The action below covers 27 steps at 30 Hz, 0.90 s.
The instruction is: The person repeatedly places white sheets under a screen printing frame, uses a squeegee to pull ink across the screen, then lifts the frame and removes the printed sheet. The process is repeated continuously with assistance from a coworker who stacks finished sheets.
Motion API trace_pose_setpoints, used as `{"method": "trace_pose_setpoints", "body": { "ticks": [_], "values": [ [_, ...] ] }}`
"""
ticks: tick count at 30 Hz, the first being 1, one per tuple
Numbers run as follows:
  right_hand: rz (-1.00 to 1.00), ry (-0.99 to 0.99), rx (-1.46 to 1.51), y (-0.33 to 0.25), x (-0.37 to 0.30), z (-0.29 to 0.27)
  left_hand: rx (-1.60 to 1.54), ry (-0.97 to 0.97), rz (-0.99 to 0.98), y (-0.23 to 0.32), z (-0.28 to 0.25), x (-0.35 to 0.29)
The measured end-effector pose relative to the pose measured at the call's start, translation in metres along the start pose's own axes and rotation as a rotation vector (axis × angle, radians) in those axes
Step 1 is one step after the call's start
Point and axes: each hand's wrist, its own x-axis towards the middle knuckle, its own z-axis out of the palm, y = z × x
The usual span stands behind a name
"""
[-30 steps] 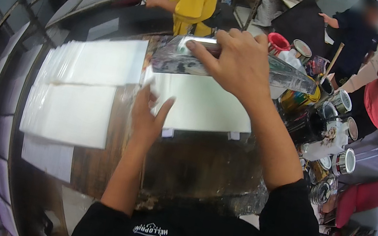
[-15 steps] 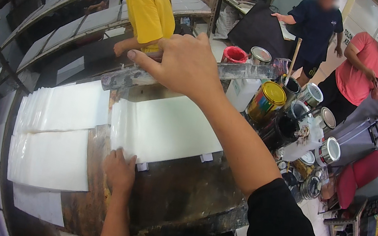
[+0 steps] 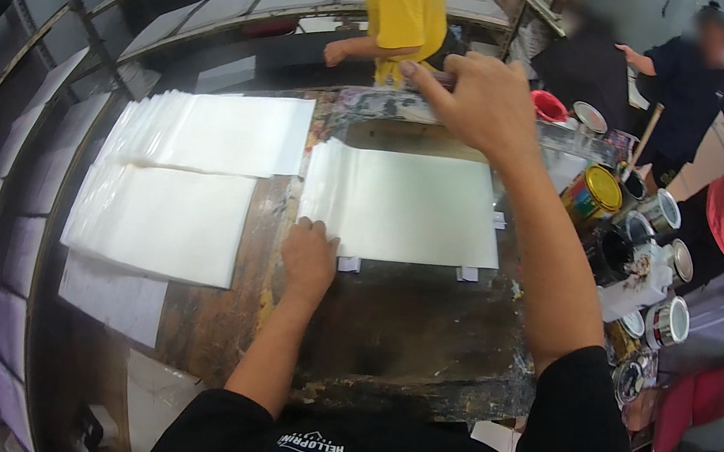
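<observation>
A white sheet [image 3: 404, 209] lies flat on the paint-stained wooden print table [image 3: 402, 330], with small tabs at its near edge. My left hand [image 3: 310, 256] rests at the sheet's near left corner, fingers curled on its edge. My right hand [image 3: 481, 102] reaches over the far side and grips the top bar of a paint-spattered screen frame [image 3: 374, 102], which is tilted up off the sheet.
Two stacks of white sheets [image 3: 204, 135] [image 3: 160, 219] lie to the left. Several open paint cans [image 3: 592, 194] crowd the table's right edge. A person in a yellow shirt [image 3: 406, 1] stands across the table, with two more people at the far right. Shelves line the left.
The frame in my right hand has swung up and away from me, uncovering the white sheet. My left hand's fingers have curled onto the sheet's near corner.
</observation>
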Motion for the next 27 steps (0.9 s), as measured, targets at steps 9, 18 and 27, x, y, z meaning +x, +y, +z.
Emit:
{"method": "trace_pose_setpoints", "body": {
  "ticks": [9, 18, 27],
  "values": [
    [-0.024, 0.112, 0.063, 0.004, 0.007, 0.008, -0.210, 0.018, -0.091, 0.016, 0.005, 0.028],
    [-0.019, 0.063, 0.053, 0.009, 0.020, 0.001, -0.638, 0.243, -0.159, -0.087, -0.027, 0.103],
    [0.046, -0.083, 0.033, 0.008, 0.028, -0.014, 0.329, 0.258, -0.564, -0.235, -0.071, 0.101]
  ]
}}
